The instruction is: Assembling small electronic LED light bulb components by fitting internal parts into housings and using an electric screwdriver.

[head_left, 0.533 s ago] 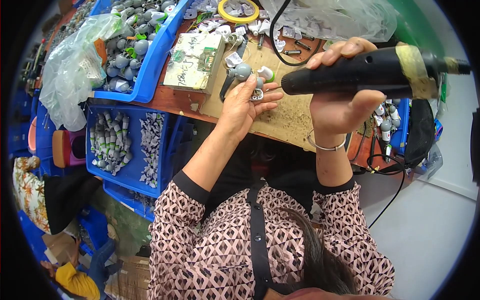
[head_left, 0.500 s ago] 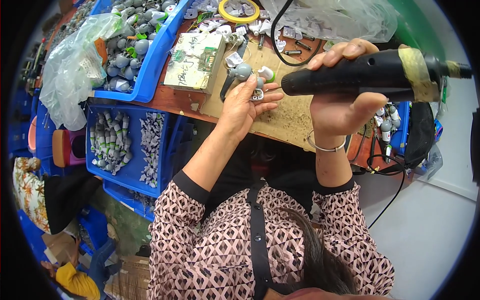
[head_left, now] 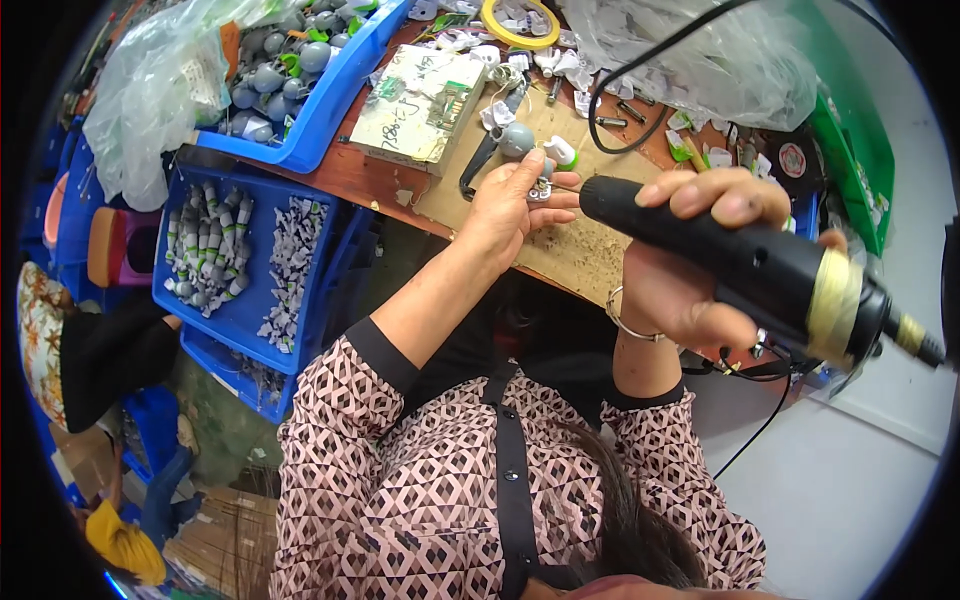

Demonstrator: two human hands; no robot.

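A black electric screwdriver (head_left: 760, 262) with yellow tape round its rear end is gripped in my right hand (head_left: 665, 290). Its front end points left, and the thin bit reaches toward my left fingers. My left hand (head_left: 498, 212), palm up, pinches a small grey and white plastic part (head_left: 541, 186) between thumb and fingers; the other fingers extend under the bit. Whether the bit touches the part I cannot tell. Just beyond my left thumb is a round grey bulb-shaped piece (head_left: 516, 140). A white and green cap-like piece (head_left: 562, 152) lies beside it.
A pale labelled box (head_left: 415, 105) stands left of the work board (head_left: 590, 240). Blue trays (head_left: 330, 125) of grey and white parts are at the left. Yellow tape (head_left: 521, 22), a black cable (head_left: 640, 62) and plastic bags lie behind; a green bin (head_left: 850, 165) is at right.
The view has shifted a little. The screwdriver now slopes, its taped rear lower and nearer me, while its front end stays by my left hand. My left hand still pinches the part.
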